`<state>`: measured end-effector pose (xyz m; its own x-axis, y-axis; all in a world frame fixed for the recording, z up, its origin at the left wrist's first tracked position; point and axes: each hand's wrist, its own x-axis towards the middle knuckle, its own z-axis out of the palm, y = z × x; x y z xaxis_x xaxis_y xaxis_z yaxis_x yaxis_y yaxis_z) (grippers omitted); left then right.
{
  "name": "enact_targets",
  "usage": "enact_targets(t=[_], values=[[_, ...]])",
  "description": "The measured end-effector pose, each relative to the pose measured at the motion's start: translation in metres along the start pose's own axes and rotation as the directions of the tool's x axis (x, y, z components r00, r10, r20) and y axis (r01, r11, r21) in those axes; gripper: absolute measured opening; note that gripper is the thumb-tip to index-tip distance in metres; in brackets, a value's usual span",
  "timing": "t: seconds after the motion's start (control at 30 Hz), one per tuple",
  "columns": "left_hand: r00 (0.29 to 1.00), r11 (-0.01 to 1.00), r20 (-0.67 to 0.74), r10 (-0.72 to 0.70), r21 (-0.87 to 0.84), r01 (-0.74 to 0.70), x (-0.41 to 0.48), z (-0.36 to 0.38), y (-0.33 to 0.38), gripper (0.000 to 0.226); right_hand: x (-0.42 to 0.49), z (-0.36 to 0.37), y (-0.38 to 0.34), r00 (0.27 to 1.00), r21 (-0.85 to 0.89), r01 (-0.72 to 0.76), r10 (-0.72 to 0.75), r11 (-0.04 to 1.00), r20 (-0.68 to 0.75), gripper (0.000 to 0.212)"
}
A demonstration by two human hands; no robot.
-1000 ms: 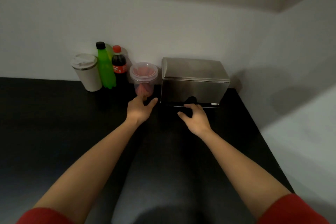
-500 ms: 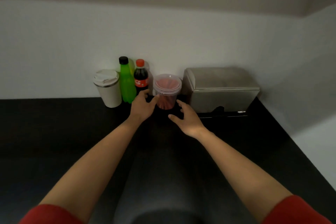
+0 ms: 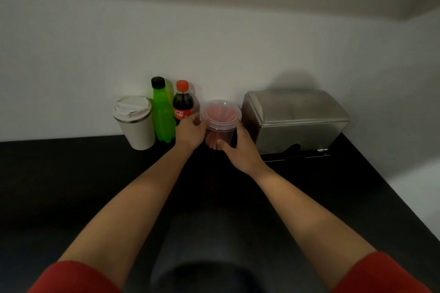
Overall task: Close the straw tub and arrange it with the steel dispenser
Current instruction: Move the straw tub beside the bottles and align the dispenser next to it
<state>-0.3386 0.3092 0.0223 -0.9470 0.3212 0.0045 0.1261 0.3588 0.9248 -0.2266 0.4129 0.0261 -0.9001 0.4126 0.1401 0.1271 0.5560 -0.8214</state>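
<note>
Both hands, left hand [image 3: 190,132] and right hand [image 3: 240,150], cup the straw tub [image 3: 221,123], fingers wrapped around it; slide it gently toward the steel dispenser [image 3: 295,119].

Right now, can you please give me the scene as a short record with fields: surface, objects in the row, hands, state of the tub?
surface: black counter against a white wall
row, left to right: white lidded cup, green bottle, cola bottle, straw tub, steel dispenser
left hand: against the tub's left side
right hand: wrapped on the tub's right side, thumb in front
tub state: upright, clear lid on top, red straws inside; seal cannot be judged
tub position: between cola bottle and dispenser
</note>
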Motion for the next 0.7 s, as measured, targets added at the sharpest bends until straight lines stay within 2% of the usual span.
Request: enact_targets(t=[0.1, 0.4, 0.7], values=[[1.000, 0.999, 0.006, 0.028, 0.017, -0.028, 0.003, -0.001, 0.003, 0.038, 0.001, 0.000, 0.002, 0.999, 0.022, 0.030, -0.029, 0.999, -0.024, 0.073], [0.998, 0.998, -0.019, 0.054, -0.015, -0.054, 0.006, -0.002, 0.006, 0.038, -0.001, 0.000, 0.000, 0.999, 0.004, 0.038, -0.038, 0.999, -0.029, 0.074], [0.999, 0.989, 0.035, -0.021, -0.144, 0.026, 0.012, -0.001, 0.001, 0.045, -0.003, 0.001, 0.002, 1.000, -0.036, 0.026, -0.026, 0.999, -0.002, 0.084]])
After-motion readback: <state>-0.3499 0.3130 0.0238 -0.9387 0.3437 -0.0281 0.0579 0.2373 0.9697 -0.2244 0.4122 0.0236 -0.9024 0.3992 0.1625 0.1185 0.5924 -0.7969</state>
